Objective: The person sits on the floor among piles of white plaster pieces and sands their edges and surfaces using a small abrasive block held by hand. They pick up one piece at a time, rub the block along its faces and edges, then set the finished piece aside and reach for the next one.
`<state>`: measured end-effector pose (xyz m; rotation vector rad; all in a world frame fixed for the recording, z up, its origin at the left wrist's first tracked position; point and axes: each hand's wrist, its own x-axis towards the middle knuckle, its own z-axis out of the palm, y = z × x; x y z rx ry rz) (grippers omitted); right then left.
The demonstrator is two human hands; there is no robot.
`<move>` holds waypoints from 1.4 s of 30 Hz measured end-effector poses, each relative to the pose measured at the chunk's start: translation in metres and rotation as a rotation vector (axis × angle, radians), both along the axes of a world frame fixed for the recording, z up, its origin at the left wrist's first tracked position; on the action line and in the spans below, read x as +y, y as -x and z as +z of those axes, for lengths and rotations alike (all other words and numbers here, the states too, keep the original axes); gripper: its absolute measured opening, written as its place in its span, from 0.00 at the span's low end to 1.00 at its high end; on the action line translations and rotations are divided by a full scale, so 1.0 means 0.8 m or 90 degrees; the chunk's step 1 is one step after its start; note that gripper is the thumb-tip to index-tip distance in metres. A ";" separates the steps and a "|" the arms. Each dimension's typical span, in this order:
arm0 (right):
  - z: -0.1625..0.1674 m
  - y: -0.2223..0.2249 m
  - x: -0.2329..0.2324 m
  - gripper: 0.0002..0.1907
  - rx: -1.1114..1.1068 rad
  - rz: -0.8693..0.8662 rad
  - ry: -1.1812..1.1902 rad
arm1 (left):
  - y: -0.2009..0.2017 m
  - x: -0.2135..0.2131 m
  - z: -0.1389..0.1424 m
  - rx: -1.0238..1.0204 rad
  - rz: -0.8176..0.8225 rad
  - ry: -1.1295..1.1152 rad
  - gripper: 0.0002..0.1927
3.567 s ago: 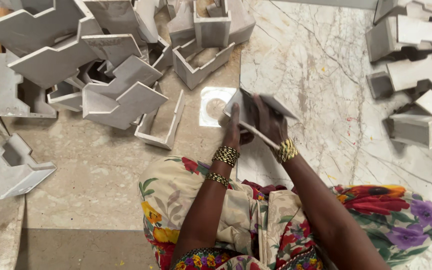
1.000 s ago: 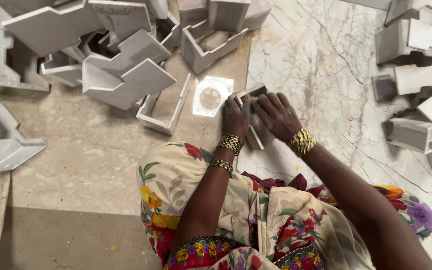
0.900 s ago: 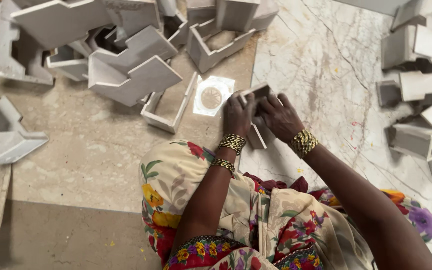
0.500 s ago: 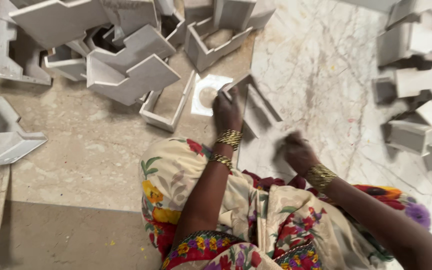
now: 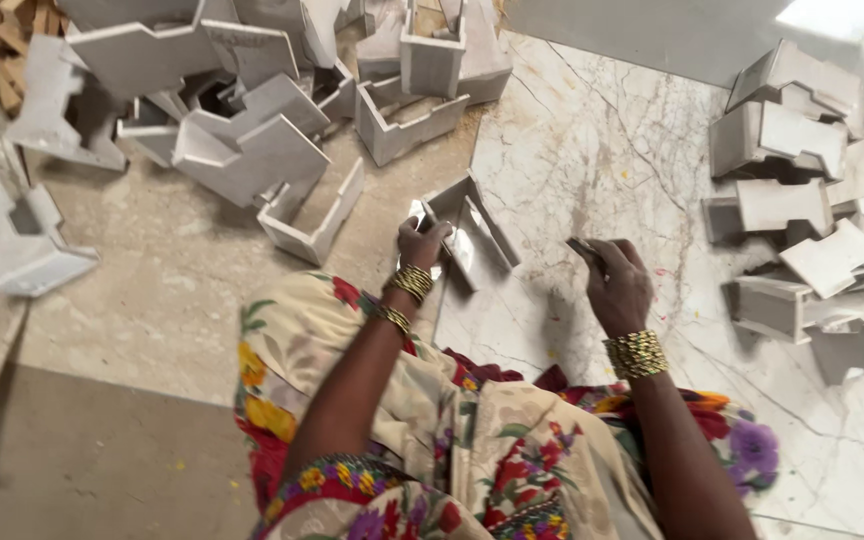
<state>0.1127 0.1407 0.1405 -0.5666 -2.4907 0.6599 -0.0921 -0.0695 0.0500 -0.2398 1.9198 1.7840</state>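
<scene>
Grey moulded channel piece (image 5: 472,235) tilted on marble floor (image 5: 592,150), left hand (image 5: 420,245) pinching its near edge. Right hand (image 5: 617,285) pinching thin dark tool (image 5: 582,247). Likely stiff, light, brittle: you grip walls, not corners.

Two hands are in view, the left hand (image 5: 420,243) and the right hand (image 5: 617,287), each with a cluster of gold bangles at the wrist. One grey tray-shaped piece (image 5: 472,232) is gripped by the left hand, and one thin dark strip (image 5: 584,248) is pinched in the right. One open piece (image 5: 314,215) lies just beside the held one. The heap at upper left (image 5: 242,120) holds roughly ten such grey pieces, overlapping too much for an exact count. The pile at right (image 5: 792,210) shows about seven. One marble slab (image 5: 602,160) lies beneath.
</scene>
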 end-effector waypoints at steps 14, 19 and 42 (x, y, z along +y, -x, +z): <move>-0.013 0.016 0.009 0.12 0.172 0.028 0.650 | -0.144 0.056 0.054 0.537 -0.016 0.032 0.57; -0.019 0.005 0.006 0.11 0.068 -0.076 0.467 | -0.128 0.032 0.064 0.421 -0.383 -0.013 0.74; -0.035 0.004 0.003 0.13 -0.005 -0.033 0.300 | -0.147 0.042 0.067 0.243 -0.248 -0.049 0.20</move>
